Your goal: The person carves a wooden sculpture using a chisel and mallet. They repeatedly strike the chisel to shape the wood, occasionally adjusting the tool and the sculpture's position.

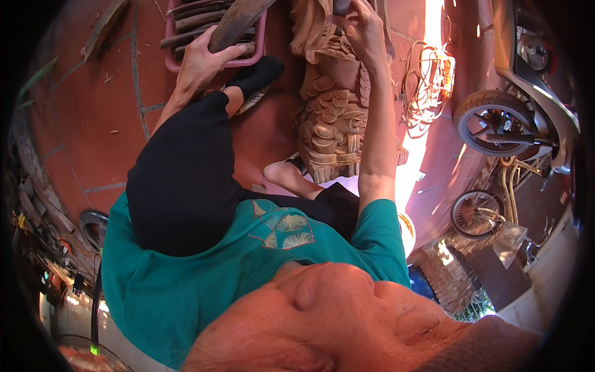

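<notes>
just over the pink basket [261, 38], my left hand [203, 62] is gripping the end of a thick wooden bar [240, 23], my raised knee [186, 133] crowding below while floor tiles [90, 142] are stretching out leftward. near the top edge, my right hand [362, 30] is pinching a dark piece [341, 7], partly cut off, by the carving [334, 124]. brown, scaly and curled, that carving is sitting right of my feet; red tiles are lying below, sunlight is striping them, a motorbike [496, 99] is standing at far right.
</notes>
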`<state>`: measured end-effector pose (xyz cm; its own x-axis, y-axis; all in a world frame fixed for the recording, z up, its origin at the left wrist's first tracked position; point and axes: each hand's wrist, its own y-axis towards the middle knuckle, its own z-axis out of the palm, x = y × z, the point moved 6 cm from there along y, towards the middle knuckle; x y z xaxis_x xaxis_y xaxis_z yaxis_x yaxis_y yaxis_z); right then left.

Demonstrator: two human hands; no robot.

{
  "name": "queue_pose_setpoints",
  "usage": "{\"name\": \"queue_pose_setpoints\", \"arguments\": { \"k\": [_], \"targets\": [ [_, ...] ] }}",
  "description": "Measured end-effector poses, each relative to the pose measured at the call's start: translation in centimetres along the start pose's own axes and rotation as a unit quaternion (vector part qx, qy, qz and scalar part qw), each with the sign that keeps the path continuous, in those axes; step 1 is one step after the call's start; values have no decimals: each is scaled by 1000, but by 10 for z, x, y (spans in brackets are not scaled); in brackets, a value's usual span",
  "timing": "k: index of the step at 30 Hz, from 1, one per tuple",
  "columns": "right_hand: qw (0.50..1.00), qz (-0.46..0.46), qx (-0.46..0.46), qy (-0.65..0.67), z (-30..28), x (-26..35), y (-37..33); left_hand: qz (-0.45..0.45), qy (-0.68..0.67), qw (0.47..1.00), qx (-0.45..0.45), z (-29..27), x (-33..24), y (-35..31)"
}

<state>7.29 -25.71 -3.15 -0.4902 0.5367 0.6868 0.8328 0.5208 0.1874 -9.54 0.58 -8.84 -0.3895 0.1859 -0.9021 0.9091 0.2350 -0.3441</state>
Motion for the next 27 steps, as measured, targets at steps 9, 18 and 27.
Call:
{"name": "queue_pose_setpoints", "arguments": {
  "k": [9, 18, 27],
  "targets": [
    [996, -50, 68, 9, 15, -3, 14, 16, -3, 1000, 4, -2, 0, 1],
    [990, -49, 133, -12, 16, 1, 20, 23, 6, 1000, -4, -5, 2, 1],
    [990, -52, 132, -21, 7, 25, 19, 80, -54, 995, 23, 0, -20, -2]
  ]
}}
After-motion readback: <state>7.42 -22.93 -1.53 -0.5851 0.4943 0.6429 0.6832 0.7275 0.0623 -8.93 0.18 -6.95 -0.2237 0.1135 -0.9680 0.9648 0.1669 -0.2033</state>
